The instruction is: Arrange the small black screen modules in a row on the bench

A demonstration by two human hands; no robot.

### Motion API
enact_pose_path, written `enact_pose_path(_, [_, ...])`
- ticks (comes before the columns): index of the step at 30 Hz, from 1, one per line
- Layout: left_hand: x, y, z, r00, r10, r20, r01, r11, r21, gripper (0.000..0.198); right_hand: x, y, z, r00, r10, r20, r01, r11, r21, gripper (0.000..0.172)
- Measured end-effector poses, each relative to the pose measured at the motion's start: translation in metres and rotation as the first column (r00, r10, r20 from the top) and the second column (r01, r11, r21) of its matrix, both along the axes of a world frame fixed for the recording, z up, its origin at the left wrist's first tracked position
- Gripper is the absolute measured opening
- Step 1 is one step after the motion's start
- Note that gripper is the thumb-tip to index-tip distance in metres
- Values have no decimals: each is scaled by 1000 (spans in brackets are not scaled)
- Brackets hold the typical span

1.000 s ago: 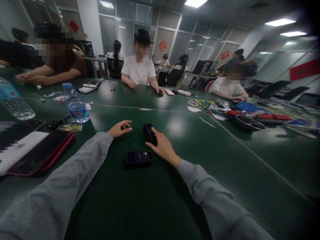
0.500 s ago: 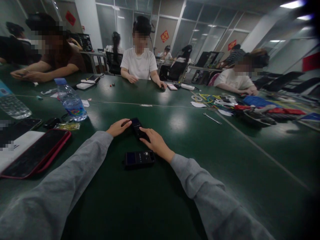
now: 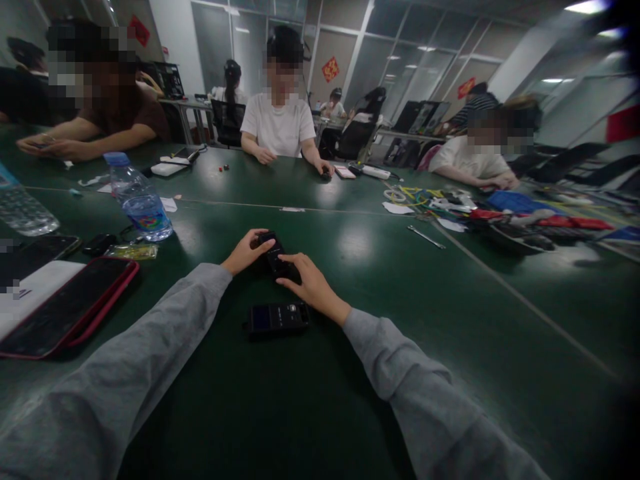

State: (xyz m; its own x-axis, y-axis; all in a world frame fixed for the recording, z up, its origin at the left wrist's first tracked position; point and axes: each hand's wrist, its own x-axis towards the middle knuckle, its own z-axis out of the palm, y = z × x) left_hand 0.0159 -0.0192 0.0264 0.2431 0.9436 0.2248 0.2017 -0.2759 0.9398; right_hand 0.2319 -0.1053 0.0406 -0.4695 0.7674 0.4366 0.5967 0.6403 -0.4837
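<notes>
A small black handheld device (image 3: pixel 275 253), with a dark screen and small light markings, is between my two hands over the green table (image 3: pixel 200 400). My left hand (image 3: pixel 249 249) is closed on its far end, the thumb lying across the top. At the near right side my right hand (image 3: pixel 313 283) grips it with thumb and fingers. Closer to me, a second black device (image 3: pixel 278 319) of similar look lies flat on the table, just below my right hand. What the fingers do underneath the held device is hidden.
To the left are a water bottle (image 3: pixel 140 200), a phone in a red case (image 3: pixel 83 307) and a small yellow packet (image 3: pixel 133 251). A wrench (image 3: pixel 425 237) and a pile of cables and tools (image 3: pixel 525 217) lie right. A person in a white shirt (image 3: pixel 279 127) sits opposite.
My left hand has moved right and closed onto the device's far end, its thumb now over the top. My right hand stays on the near end. The second device has not moved.
</notes>
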Motion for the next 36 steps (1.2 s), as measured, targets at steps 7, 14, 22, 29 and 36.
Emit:
enact_pose_path(7, [-4,-3,4,995,-98,-15,99,994,46,72,4,10,-4,942,25,-334,-110,965,-239,60])
enact_pose_path(14, [-4,-4,5,984,-152,-96,159,984,79,75,4,13,-7,944,-18,-329,-87,950,-301,59])
enact_pose_path(22, [-1,-4,3,976,-79,-201,102,989,109,60,2,13,-12,966,-103,-236,52,976,-212,47])
enact_pose_path(29, [-2,-12,9,968,18,-252,66,945,320,59,5,-20,21,954,-59,-293,31,995,-99,42])
enact_pose_path(36, [0,-24,15,872,61,-485,174,888,425,76,14,-90,32,972,219,86,-200,961,-190,65])
